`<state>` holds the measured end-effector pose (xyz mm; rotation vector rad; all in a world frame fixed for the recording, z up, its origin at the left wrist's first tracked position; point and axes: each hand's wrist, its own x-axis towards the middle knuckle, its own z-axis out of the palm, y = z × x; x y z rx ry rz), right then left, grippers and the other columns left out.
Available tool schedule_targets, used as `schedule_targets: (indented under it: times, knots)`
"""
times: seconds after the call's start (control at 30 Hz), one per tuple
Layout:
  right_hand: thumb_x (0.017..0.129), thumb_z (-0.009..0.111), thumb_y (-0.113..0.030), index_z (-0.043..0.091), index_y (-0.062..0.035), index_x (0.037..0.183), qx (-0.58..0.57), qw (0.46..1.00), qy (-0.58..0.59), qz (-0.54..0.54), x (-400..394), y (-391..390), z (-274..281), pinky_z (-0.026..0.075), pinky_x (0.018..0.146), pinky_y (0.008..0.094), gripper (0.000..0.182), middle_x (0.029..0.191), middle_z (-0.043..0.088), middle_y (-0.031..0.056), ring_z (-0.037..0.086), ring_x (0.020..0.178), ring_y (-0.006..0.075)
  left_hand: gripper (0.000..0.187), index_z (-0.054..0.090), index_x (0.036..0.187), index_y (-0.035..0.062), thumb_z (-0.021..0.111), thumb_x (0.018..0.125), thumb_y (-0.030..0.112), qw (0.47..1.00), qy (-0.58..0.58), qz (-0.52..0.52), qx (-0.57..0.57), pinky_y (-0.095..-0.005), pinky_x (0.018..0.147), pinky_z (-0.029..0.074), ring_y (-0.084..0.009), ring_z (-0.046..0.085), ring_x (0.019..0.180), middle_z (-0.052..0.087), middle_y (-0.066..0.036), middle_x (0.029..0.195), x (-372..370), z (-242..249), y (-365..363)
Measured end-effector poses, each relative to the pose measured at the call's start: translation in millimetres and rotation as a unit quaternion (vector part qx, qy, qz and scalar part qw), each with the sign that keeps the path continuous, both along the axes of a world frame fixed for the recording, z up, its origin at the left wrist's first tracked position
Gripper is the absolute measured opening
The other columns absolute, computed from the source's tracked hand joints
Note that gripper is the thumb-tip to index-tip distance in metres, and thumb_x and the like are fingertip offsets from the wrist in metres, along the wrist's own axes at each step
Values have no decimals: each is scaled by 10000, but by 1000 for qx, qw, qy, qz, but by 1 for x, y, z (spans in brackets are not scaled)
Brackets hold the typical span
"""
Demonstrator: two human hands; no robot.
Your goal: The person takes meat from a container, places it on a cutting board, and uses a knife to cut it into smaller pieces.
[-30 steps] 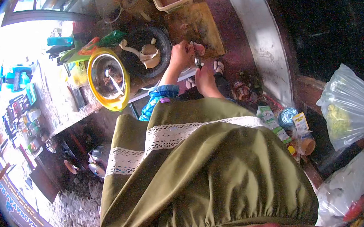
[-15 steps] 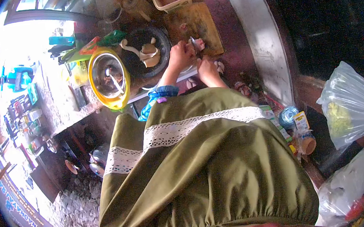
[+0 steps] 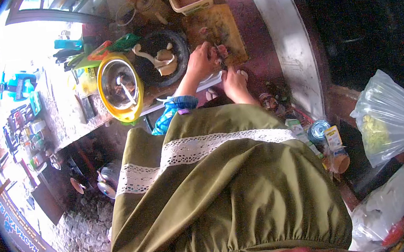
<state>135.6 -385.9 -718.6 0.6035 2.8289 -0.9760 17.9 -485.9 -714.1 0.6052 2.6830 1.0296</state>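
Note:
On the wooden cutting board (image 3: 231, 22), my left hand (image 3: 201, 61) is closed on a piece of raw meat (image 3: 222, 51), its fingers bent over it. My right hand (image 3: 235, 82) is wrapped round the handle of a knife (image 3: 222, 64), at the board's near edge. The blade points away from me beside the left fingertips and looks dark here. A small scrap of meat (image 3: 203, 30) lies farther up the board. To the left of my left hand sits a dark round stone mortar (image 3: 150, 75) with a tan pestle (image 3: 166, 63) lying in it.
Beyond the board stands a white tub (image 3: 192, 6) of raw meat. A steel bowl in a yellow basin (image 3: 129, 115) holds dark food and a spoon. Clear plastic bags (image 3: 390, 111) hang at the right. A white ledge (image 3: 275, 29) runs right of the board.
My right hand has moved slightly nearer to me and to the right with the knife. My left hand has shifted a little over the meat. The blade no longer shines.

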Motion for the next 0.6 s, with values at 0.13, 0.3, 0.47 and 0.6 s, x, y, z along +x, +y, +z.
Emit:
schedule_targets:
  times: [0.13,0.3,0.47,0.6]
  knots:
    - [902,432,-246,477,14,1026,-83,996,-27,-28,9,-14,-10,444,700,541,292,855,591,287,570,813,473,186,550,815,17,572,796,201,1000,-14,-24,0,-495,693,457,-435,570,812,591,-243,837,-5,0,0]
    - [905,429,-223,467,19,1010,-82,994,-58,-45,-11,-21,-12,438,691,546,266,838,585,306,569,793,481,164,587,752,-4,607,747,159,1000,-20,-16,1,-471,667,477,-426,584,773,597,-245,759,-8,-2,-1]
    - [906,427,-218,426,17,987,-104,992,-65,-29,-18,-20,-3,436,730,524,248,868,574,312,561,862,467,140,595,735,-14,612,734,125,998,-44,0,33,-461,650,484,-420,593,765,592,-253,732,-10,-2,-3]
    - [902,438,-210,426,20,989,-57,995,-76,-7,0,-24,-16,431,745,517,247,880,565,307,553,873,458,154,607,813,18,629,758,160,998,-60,-10,8,-431,608,476,-382,612,715,618,-190,732,-11,-12,-3]
